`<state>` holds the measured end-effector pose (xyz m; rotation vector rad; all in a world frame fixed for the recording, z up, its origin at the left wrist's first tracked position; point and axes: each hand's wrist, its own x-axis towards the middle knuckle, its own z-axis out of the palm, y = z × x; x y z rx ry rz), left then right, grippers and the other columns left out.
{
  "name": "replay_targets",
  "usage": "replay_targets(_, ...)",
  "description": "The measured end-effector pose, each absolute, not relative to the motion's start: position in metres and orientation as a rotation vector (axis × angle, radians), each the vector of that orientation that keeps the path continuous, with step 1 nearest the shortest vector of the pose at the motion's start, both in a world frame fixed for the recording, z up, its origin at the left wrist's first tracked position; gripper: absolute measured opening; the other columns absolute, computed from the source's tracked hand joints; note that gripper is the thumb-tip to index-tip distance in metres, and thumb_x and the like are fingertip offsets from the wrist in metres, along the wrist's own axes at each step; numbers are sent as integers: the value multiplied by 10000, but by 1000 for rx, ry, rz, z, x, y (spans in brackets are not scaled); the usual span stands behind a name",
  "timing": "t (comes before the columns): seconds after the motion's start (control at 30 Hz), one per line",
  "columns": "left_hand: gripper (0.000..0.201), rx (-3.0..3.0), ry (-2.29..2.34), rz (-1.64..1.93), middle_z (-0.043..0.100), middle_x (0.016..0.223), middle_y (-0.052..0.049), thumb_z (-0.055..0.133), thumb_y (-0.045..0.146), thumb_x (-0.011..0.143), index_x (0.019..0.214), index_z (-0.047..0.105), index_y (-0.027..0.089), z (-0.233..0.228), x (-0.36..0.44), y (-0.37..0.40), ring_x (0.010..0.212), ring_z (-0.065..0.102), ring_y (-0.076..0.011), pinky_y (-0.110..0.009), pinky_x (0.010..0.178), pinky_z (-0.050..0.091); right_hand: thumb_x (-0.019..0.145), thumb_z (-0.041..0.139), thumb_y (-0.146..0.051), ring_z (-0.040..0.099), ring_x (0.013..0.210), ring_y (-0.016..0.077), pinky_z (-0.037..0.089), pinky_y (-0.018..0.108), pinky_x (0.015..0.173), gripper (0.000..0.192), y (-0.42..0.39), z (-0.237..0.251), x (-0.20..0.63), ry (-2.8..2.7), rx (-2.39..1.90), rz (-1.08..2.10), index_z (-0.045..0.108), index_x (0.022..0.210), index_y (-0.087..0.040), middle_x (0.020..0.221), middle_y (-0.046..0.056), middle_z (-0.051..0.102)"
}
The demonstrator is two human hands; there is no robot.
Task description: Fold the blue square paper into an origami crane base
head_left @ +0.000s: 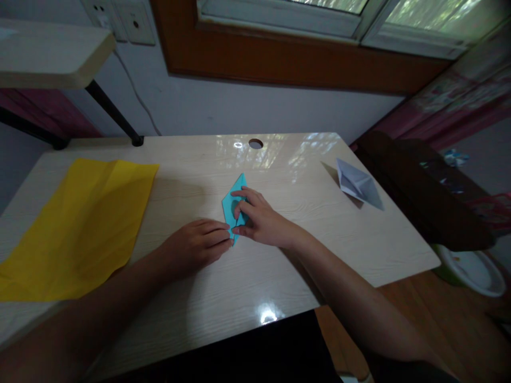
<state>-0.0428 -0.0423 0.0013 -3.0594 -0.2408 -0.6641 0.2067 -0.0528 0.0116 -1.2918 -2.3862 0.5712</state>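
A small piece of turquoise paper (229,206), folded into a long pointed shape, lies on the table between my hands. My left hand (202,242) comes from the left with its fingers pressed together, the tips gripping the paper's lower end. Curled over the right side of the paper is my right hand (257,215). Its thumb and a finger pinch near the lower edge, while another finger reaches across the upper part. My fingers hide some of the folds.
A large sheet of yellow paper (107,218) lies on the left of the pale table (255,298). At the right stands a folded white paper boat (357,181). A raised shelf (51,53) is at the back left. A white basin (475,271) sits beyond the right edge.
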Motion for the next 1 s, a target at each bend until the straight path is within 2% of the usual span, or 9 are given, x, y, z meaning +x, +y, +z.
replay_targets(0.43,200,-3083,-282,-832,741,1053,-72,588,119,956,1137,668,147,4,-40,-42,1046,690,-205,-365,909,604,855,743,-351,282,1483,338,330,569,1164,297,-52,7,210,-2423,-1270,554,571,1070,-240,1500,103,422)
replay_targets(1.0,223,-3118,-286,-722,718,1107,-69,615,137,943,1155,675,168,-3,-41,-40,1097,658,-230,-398,927,589,848,747,-335,280,1484,341,326,567,1167,303,-52,5,210,-2417,-1257,561,567,1070,-235,1504,116,420)
